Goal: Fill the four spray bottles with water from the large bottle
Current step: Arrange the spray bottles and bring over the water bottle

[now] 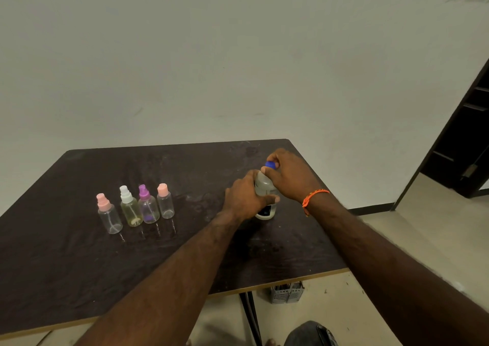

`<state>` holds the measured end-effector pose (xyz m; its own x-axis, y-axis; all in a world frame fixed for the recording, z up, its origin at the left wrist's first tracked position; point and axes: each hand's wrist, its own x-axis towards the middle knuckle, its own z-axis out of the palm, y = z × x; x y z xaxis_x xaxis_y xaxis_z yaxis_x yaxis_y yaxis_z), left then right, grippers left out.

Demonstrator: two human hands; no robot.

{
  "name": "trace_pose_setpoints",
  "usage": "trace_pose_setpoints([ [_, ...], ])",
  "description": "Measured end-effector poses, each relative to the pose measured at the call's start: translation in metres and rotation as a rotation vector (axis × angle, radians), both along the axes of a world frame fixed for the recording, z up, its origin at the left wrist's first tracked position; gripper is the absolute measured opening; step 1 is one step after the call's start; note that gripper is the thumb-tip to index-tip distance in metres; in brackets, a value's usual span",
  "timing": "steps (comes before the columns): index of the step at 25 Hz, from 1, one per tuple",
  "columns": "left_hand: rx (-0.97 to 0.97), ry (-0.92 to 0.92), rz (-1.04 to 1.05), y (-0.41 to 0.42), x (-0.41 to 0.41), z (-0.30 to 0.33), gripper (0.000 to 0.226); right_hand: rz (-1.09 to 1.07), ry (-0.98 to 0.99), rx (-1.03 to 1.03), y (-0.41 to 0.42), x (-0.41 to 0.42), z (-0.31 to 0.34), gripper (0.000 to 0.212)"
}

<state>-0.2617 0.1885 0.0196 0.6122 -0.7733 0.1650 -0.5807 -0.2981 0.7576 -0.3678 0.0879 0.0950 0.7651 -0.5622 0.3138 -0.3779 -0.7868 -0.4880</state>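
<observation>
The large bottle stands upright on the table at 3 o'clock from the spray bottles, well apart, its blue cap fitted. Four small clear spray bottles stand upright in a row: pink-capped, white-capped, purple-capped, peach-capped. All caps are fitted.

I see four small spray bottles standing close together in a row at left centre of the dark table, with narrow gaps between them. The large bottle, gripped by my left hand and right hand, blocks the right centre. Between the row and the large bottle lies open tabletop; the lower left of the table is also bare.
</observation>
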Motion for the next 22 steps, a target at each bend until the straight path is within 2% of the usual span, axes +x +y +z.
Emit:
trace_pose_setpoints([
  [3, -0.014, -0.015, 0.010, 0.001, 0.000, -0.001, 0.071, 0.042, 0.013, 0.004, 0.001, 0.001, -0.002, 0.025],
  [6, -0.020, -0.007, -0.001, 0.002, -0.001, 0.000, 0.072, 0.126, 0.035, 0.064, 0.002, -0.002, 0.002, 0.045],
  [8, -0.011, 0.006, 0.006, 0.002, -0.001, 0.000, 0.072, 0.102, 0.034, 0.085, 0.002, -0.001, 0.002, 0.053],
  [11, -0.001, -0.005, 0.002, 0.001, -0.002, 0.000, 0.076, -0.024, -0.015, 0.025, 0.001, 0.006, -0.003, 0.036],
  [14, -0.008, -0.006, -0.002, 0.002, -0.002, 0.001, 0.073, -0.014, -0.025, 0.002, -0.001, 0.007, -0.005, 0.022],
  [16, -0.021, -0.003, -0.003, 0.003, -0.001, 0.000, 0.071, 0.041, -0.021, 0.037, 0.000, 0.005, -0.004, 0.028],
  [20, -0.027, 0.011, 0.001, 0.003, -0.001, -0.003, 0.071, 0.136, 0.041, 0.159, -0.004, -0.007, 0.003, 0.059],
  [22, -0.028, 0.016, 0.011, 0.003, -0.001, -0.003, 0.071, 0.091, 0.016, 0.137, -0.009, -0.009, 0.005, 0.053],
])
